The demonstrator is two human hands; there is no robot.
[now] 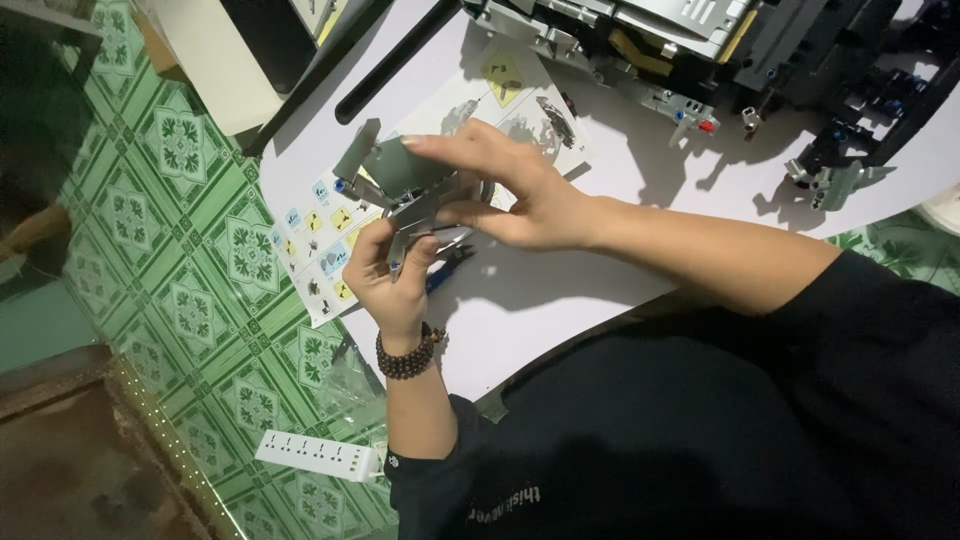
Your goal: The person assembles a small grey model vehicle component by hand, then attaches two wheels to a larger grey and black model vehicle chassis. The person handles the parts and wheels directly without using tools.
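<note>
White tabletop [560, 300], grey brick assembly [405, 180] pinched between left hand [390, 275] fingers below, right hand [510, 185] fingers above

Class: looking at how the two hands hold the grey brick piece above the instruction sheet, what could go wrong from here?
1. Both the left hand and right hand pinch the grey brick piece in mid-air; a hard squeeze might pop parts off.
2. Loose bits could drop onto the patterned green floor and be hard to spot.
3. The hands cover part of the instruction sheet, so a step could be misread.
</note>
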